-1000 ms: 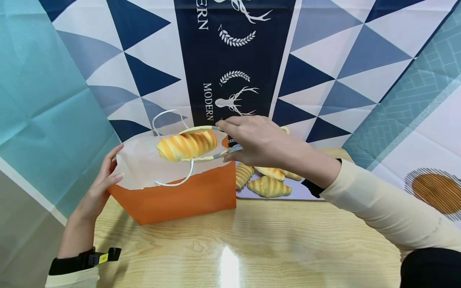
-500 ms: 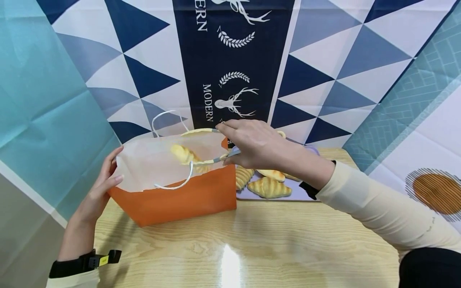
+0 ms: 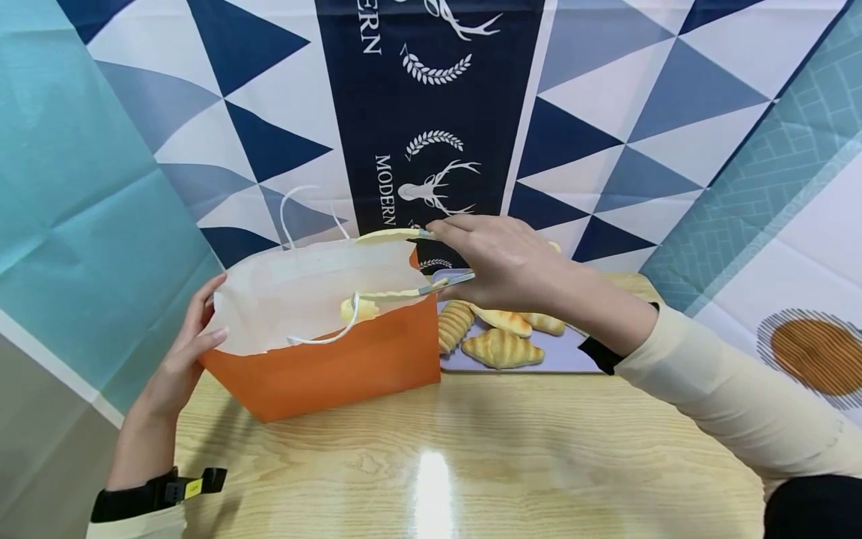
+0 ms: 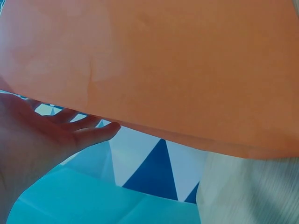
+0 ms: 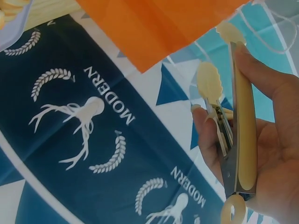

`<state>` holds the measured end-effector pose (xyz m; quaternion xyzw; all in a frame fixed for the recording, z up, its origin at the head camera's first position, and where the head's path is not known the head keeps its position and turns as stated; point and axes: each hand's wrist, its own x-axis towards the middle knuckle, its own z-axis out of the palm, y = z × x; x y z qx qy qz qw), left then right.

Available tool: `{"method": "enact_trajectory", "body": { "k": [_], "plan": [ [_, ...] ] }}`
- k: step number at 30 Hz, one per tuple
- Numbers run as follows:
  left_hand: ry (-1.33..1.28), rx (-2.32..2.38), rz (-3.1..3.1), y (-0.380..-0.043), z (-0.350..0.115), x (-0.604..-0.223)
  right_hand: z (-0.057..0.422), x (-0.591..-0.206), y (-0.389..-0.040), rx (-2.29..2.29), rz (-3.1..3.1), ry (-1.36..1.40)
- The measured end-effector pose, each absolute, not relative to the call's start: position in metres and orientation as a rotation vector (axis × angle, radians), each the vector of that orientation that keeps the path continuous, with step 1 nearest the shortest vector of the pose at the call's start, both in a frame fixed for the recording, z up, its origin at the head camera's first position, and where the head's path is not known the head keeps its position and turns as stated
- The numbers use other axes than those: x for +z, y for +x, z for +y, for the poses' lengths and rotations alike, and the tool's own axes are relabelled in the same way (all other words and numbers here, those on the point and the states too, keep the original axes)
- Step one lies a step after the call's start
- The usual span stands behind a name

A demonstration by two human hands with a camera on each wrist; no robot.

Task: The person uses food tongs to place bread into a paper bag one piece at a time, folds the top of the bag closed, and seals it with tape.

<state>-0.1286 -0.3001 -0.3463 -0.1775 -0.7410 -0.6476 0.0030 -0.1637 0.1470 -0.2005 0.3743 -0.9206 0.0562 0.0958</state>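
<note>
In the head view an orange paper bag (image 3: 323, 378) with a white inside stands on the table, its mouth upward. My left hand (image 3: 182, 355) holds its left end, thumb and fingertips at the rim. My right hand (image 3: 508, 258) grips a pair of tongs (image 3: 390, 294) over the bag's right side. The tongs' arms are spread apart, and the right wrist view shows nothing between their cream tips. Inside the bag, near the front wall, a pale yellow bread roll (image 3: 360, 308) shows only in part behind the near tong arm and a white handle (image 3: 330, 340).
To the right of the bag, a lilac tray (image 3: 566, 359) holds several breads, among them a croissant (image 3: 501, 349) and a ridged roll (image 3: 456, 326). Patterned cloth (image 3: 431, 97) hangs behind. Wood-grain table (image 3: 512, 464) extends in front.
The bread roll left the tongs and dropped into the bag, where it is now mostly hidden. My right hand with the spread tongs shifted slightly right. The left hand stayed at the bag.
</note>
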Motion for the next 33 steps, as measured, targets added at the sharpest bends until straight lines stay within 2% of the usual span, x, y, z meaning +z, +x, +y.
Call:
{"method": "enact_trajectory", "body": {
  "k": [18, 33],
  "plan": [
    [-0.552, -2.027, -2.330, -0.128, -0.301, -0.345, 0.226, -0.208, -0.152, 0.250, -2.723, 0.886],
    [-0.565, -2.023, -2.319, -0.128, -0.302, -0.347, 0.268, -0.250, -0.155, 0.274, -2.786, 0.754]
  ]
}}
